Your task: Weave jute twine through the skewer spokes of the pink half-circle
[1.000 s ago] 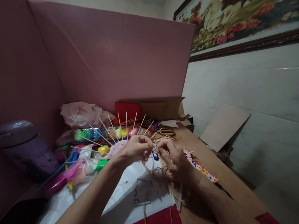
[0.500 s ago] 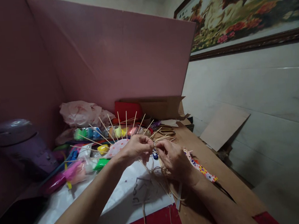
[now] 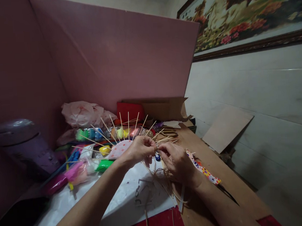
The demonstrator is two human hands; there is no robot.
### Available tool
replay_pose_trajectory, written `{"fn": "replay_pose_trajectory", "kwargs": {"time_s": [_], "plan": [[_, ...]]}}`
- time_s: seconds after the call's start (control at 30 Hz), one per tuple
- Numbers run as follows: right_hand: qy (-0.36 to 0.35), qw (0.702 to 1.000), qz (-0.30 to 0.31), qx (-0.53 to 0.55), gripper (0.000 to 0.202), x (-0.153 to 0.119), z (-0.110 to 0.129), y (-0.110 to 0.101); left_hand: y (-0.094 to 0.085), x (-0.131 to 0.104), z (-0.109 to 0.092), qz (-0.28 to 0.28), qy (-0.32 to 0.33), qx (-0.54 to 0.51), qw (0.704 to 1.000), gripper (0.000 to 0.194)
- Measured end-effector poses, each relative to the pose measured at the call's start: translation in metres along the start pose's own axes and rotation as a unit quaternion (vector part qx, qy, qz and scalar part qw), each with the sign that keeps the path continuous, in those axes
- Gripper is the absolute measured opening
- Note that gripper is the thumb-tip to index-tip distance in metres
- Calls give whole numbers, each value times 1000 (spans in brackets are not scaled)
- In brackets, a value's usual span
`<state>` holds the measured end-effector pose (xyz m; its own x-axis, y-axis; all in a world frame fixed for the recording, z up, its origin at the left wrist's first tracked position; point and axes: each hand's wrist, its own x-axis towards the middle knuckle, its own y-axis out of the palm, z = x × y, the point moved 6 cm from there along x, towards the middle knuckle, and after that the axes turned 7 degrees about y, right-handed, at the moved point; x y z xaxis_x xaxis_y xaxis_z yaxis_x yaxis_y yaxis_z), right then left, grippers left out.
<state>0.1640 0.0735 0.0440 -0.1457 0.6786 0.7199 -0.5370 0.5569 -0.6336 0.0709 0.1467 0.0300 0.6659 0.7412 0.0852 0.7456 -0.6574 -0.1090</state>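
Note:
My left hand (image 3: 142, 148) and my right hand (image 3: 177, 160) meet fingertip to fingertip above the table, both in a pinch. Between them is a short bit of thin tan twine, mostly covered by the fingers. More twine (image 3: 159, 171) hangs in loose loops under the right hand. Just behind the left hand is a rounded piece with pink dots (image 3: 120, 149), from which several thin wooden sticks (image 3: 121, 127) fan outward. Part of this piece is hidden by the left hand and wrist.
Packs of coloured clay (image 3: 104, 165) and a white sheet (image 3: 120, 191) lie to the left. A purple canister (image 3: 26, 149) stands far left. On the right are a flower-patterned strip (image 3: 204, 169) and the brown tabletop (image 3: 224, 197). Cardboard (image 3: 163, 108) leans at the back.
The hands keep their pinch at almost the same spot, with slight finger movement. The whole view has shifted a little.

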Motion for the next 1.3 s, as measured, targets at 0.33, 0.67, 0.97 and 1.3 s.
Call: {"fn": "replay_pose_trajectory", "kwargs": {"time_s": [0.33, 0.67, 0.97, 1.3], "plan": [[-32, 998, 26, -46, 13, 1, 4, 0, 1, 0, 4, 11, 5, 4, 1000, 29], [-41, 998, 26, -49, 13, 0, 4, 4, 3, -4, -4, 31, 9, -32, 999, 20], [13, 993, 31, 115, 11, -2, 2, -4, 4, -6, -7, 93, 28, -116, 989, 4], [8, 999, -15, 46, 11, 0, -2, -3, -2, -4, -5, 23, 10, -103, 994, 10]]}}
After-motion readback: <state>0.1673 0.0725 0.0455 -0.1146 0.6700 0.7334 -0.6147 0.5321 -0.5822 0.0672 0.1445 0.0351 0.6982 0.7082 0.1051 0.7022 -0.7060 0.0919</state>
